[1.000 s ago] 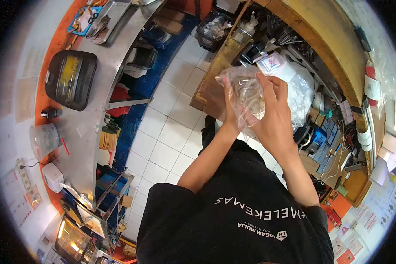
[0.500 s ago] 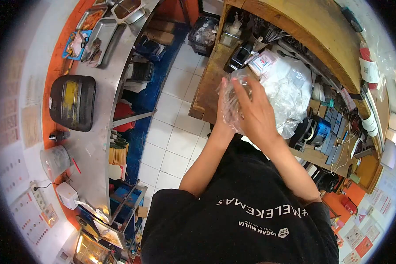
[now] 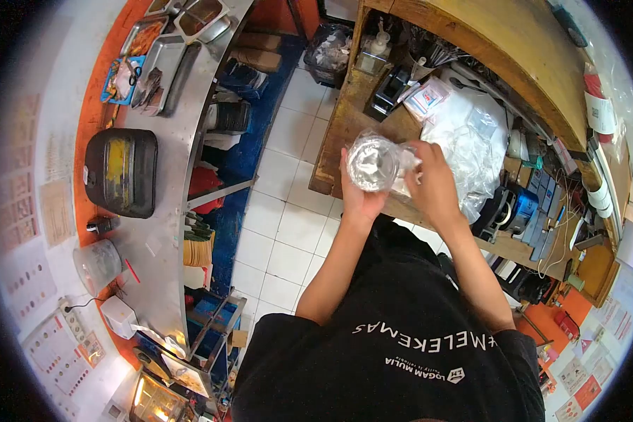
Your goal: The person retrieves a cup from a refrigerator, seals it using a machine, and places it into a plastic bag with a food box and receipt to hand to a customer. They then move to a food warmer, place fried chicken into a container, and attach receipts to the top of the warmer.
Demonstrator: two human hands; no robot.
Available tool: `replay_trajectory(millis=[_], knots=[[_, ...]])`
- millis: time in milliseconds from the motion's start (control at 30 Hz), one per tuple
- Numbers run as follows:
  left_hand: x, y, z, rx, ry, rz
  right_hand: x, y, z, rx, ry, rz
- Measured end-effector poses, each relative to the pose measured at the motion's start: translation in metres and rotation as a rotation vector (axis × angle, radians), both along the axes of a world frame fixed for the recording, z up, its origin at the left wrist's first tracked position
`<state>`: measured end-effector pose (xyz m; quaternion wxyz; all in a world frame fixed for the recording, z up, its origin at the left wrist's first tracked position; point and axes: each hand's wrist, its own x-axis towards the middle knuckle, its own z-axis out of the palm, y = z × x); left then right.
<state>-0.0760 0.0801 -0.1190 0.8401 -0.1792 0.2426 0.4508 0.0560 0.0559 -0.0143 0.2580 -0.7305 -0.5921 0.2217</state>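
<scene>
Vs a second ago: the plastic-wrapped bundle [image 3: 371, 167] was loose and puffy between both palms; now it's drawn in tight, round end facing up at me. Half a second ago my right hand [image 3: 433, 184] lay across it; now it's off to the side, fingers pinched on a gathered tuft of the wrap. Left hand [image 3: 361, 202] is closed round the bundle's outer side and underside.

Bundle location: held up in front of me, over the near edge of the wooden desk [image 3: 339, 137].

Around it: heap of clear bags [image 3: 477, 137] just beyond my right hand, which hides part of its near side. Printed packet [image 3: 427, 97] at the heap's far edge, black device [image 3: 387, 93] beside that. Blue tape dispenser [image 3: 522, 206] further right. Steel counter [image 3: 155, 271] well apart on the left.

Bundle itself: clear, shiny, circular rim, creased film, bright glare in the middle. Can't tell what's inside.
</scene>
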Motion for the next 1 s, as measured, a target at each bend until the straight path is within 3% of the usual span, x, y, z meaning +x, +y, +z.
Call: replay_trajectory(millis=[167,233,267,367,400,433,500,567,633,700,767,800,867,900,967,1000], knots=[[0.004,0.005,0.007,0.139,-0.022,0.012,0.013,0.027,-0.025,-0.017,-0.243,0.084],[0.000,0.007,0.001,0.106,-0.029,0.015,0.023,0.033,-0.025,0.048,0.141,-0.092],[-0.002,0.007,-0.005,0.070,-0.038,0.010,0.026,0.036,-0.024,0.055,0.209,-0.146],[-0.008,0.006,-0.040,0.040,-0.058,-0.008,0.022,0.043,-0.027,0.139,0.255,0.044],[-0.008,0.007,-0.047,0.042,-0.058,-0.008,0.010,0.037,-0.029,0.193,0.087,0.103],[-0.009,0.007,-0.050,0.030,-0.056,-0.023,0.007,0.037,-0.036,0.191,0.086,0.102],[-0.009,0.006,-0.052,0.013,-0.057,-0.042,0.004,0.036,-0.055,-0.055,-0.253,0.229],[-0.010,0.012,-0.054,0.025,-0.053,-0.076,0.014,0.044,-0.056,-0.103,-0.257,0.225],[-0.009,0.016,-0.069,0.004,-0.048,-0.073,0.016,0.046,-0.048,-0.097,0.067,0.119],[-0.012,0.019,-0.090,-0.020,-0.043,-0.080,0.015,0.044,-0.034,-0.101,0.165,0.077],[-0.014,0.025,-0.097,0.542,-0.058,-0.244,0.021,0.042,-0.034,-0.291,0.707,0.044],[-0.015,0.022,-0.098,0.540,-0.054,-0.244,0.019,0.041,-0.034,-0.351,0.846,0.068],[-0.019,0.016,-0.075,0.790,0.777,-0.406,0.011,0.040,-0.035,-0.375,0.866,0.039],[-0.027,0.013,-0.066,0.787,0.786,-0.410,0.008,0.039,-0.035,-0.398,0.880,0.011],[-0.055,0.012,-0.049,0.072,-0.082,-0.288,0.003,0.039,-0.033,-0.448,0.886,0.027],[-0.066,0.008,-0.039,-0.005,0.218,-0.184,0.000,0.036,-0.033,-0.424,0.928,0.017]])
